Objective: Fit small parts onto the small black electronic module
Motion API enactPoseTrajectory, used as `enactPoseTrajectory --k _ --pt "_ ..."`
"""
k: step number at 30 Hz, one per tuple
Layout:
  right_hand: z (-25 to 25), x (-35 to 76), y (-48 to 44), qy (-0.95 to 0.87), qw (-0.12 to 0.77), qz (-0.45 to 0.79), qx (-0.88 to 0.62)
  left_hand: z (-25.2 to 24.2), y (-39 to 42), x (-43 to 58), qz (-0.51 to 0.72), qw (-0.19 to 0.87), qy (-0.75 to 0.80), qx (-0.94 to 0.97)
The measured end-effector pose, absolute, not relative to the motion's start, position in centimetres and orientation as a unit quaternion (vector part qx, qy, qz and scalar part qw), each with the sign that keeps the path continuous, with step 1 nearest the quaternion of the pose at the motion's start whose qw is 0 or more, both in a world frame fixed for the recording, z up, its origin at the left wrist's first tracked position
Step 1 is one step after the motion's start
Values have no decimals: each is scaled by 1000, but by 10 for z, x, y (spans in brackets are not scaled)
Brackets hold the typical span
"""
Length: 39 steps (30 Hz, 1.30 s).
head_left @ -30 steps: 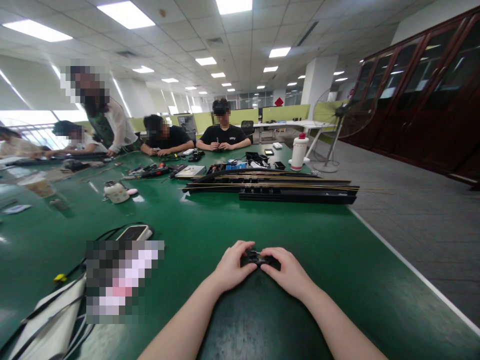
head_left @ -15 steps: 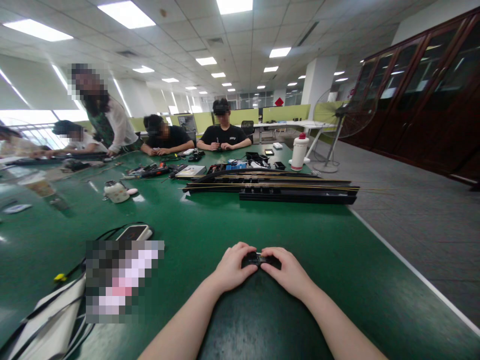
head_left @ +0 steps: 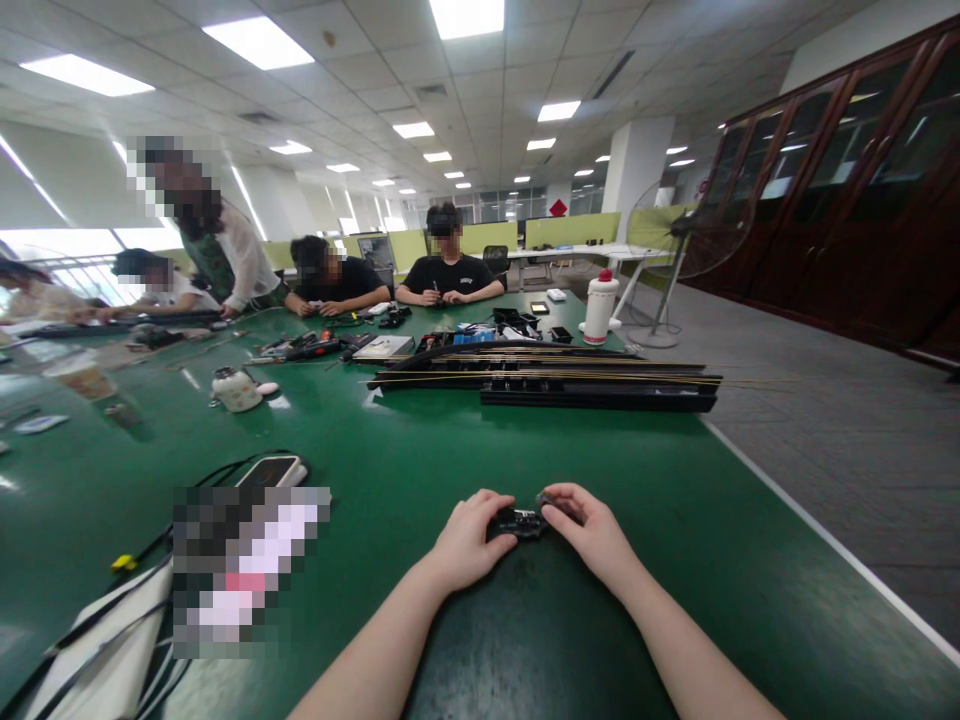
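Observation:
My left hand [head_left: 478, 535] is closed around the left end of a small black part [head_left: 521, 521] with a shiny metal strip along its top, low over the green table [head_left: 390, 460]. Just to the right, my right hand [head_left: 589, 525] pinches a separate small dark piece [head_left: 550, 499] between thumb and fingers, slightly above the black part's right end. Whether the two pieces touch I cannot tell. Both are too small to name their kind, and my fingers cover some of each.
Beyond my hands lie long black rails [head_left: 600, 397] with thin brass-coloured rods. A white bottle with a red cap [head_left: 600, 308] stands behind them. To my left are a phone [head_left: 271, 472], cables and a white jar [head_left: 236, 390]. Several people work across the table.
My right hand has lifted slightly and moved right, with a dark piece in its fingers. A gap has opened between my hands, showing more of the black part held by my left hand.

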State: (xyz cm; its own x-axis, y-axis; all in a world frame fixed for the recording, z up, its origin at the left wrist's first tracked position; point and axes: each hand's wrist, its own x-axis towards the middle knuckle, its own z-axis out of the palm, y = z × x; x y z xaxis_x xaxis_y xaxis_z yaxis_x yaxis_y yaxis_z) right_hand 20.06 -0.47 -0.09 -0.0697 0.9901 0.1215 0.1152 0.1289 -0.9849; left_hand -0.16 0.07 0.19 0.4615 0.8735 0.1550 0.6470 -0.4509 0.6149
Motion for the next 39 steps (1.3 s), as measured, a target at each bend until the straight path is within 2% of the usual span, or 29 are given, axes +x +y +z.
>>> enactPoseTrajectory --k 19,39 --pt "-1 213 -4 -362 628 510 -462 6 1 -1 234 246 465 818" --pt "5 220 -5 -271 653 564 -428 5 -1 -5 243 259 459 814"
